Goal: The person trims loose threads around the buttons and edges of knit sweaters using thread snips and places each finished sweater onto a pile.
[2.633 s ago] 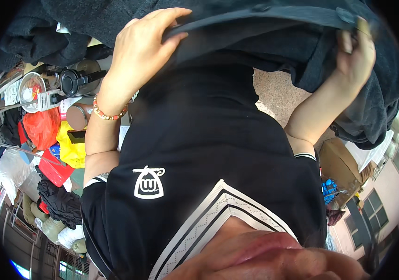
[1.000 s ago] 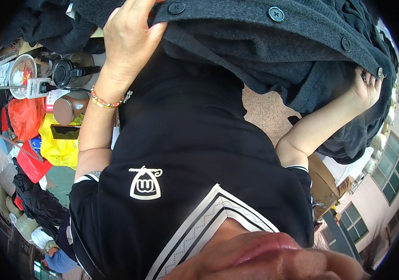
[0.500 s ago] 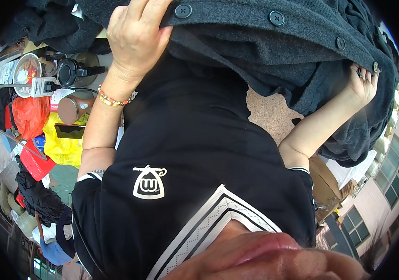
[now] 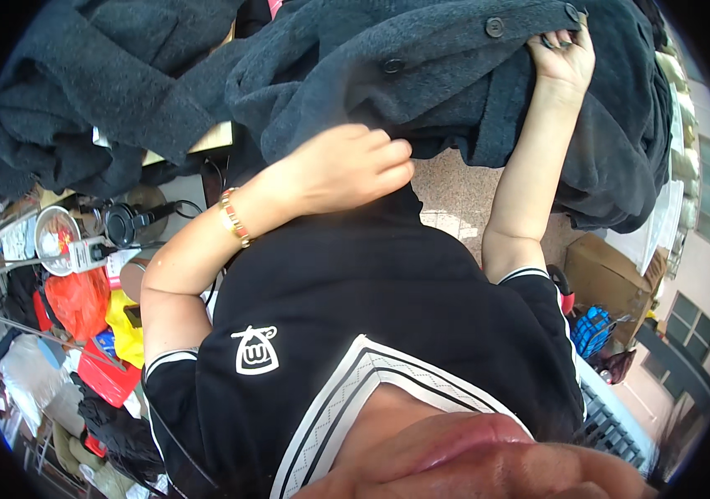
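A dark grey buttoned knit cardigan (image 4: 313,91) spreads across the top of the view in loose folds. My right hand (image 4: 563,62) is closed on its buttoned edge at the upper right, fingers curled round the cloth beside a dark button (image 4: 571,12). In front of my chest, just below the near folds, is my left hand (image 4: 351,166), back upward and fingers curled in. Its fingertips are hidden, so I cannot make out whether anything is in them. Two more buttons show along the edge, left of my right hand.
More dark grey cloth (image 4: 122,75) lies heaped at the upper left. Below it are a glass pot with a black handle (image 4: 126,224), a clear bowl (image 4: 57,237), a red plastic bag (image 4: 79,303) and a yellow bag (image 4: 125,333). A cardboard box (image 4: 608,274) stands at right.
My left hand has let go of the cardigan's edge and come down and right, in front of my chest. My right hand has moved up and left, still holding the buttoned edge.
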Available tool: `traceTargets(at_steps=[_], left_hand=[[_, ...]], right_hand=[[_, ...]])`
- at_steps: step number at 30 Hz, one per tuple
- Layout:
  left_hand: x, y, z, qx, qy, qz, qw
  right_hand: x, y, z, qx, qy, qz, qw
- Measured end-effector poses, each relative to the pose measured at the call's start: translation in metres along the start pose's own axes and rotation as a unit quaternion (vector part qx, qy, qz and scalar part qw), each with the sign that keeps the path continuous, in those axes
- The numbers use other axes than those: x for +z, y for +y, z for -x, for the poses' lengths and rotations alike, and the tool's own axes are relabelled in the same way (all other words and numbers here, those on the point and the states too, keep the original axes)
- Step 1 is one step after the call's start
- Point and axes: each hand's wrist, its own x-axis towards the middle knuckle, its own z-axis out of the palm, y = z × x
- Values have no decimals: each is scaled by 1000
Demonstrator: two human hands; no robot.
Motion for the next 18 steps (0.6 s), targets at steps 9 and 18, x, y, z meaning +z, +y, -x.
traceTargets(at_steps=[9, 18], left_hand=[[65, -19, 2, -117, -201, -153, 960], [87, -31, -6, -126, -221, -253, 934]], right_hand=[[15, 7, 22, 11, -34, -87, 996], [8, 7, 115, -87, -144, 198, 966]])
